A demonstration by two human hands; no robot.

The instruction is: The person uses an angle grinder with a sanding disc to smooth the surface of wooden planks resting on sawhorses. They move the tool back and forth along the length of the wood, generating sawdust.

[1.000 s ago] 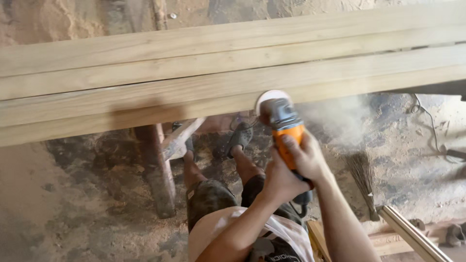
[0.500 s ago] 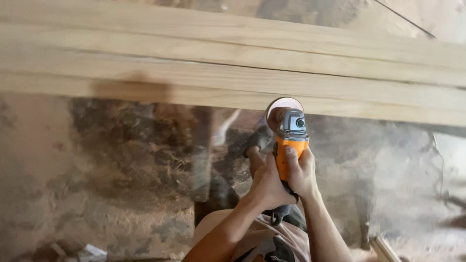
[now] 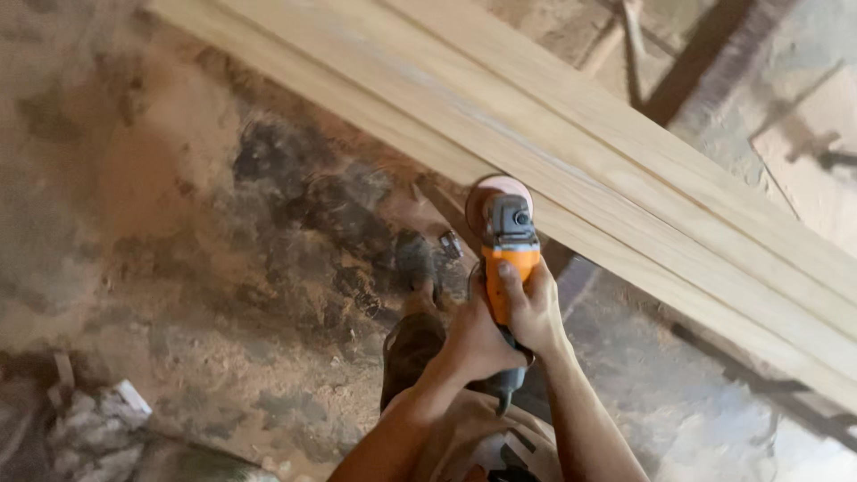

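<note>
Orange-bodied angle grinder [image 3: 507, 259] w/ grey gear head is sitting in both hands, approx. centre of the head view. Left hand [image 3: 473, 337] is wrapping the rear of the body from the left side; right hand [image 3: 533, 308] is clamping it from the right, thumb lying along the orange casing. Hands are pressing together around the tool, fingers closed on it. Pale round sanding disc [image 3: 496, 192] at the tool's front is meeting the near edge of the light wooden planks [image 3: 625, 178], which are running diagonally from upper left to lower right. Below: dirt floor [image 3: 178, 268] covered w/ sawdust, dark patches showing through. Person's foot [image 3: 412, 254] is showing under the planks, left of the grinder. Frame is blurred; disc/wood contact can't be resolved exactly.
</note>
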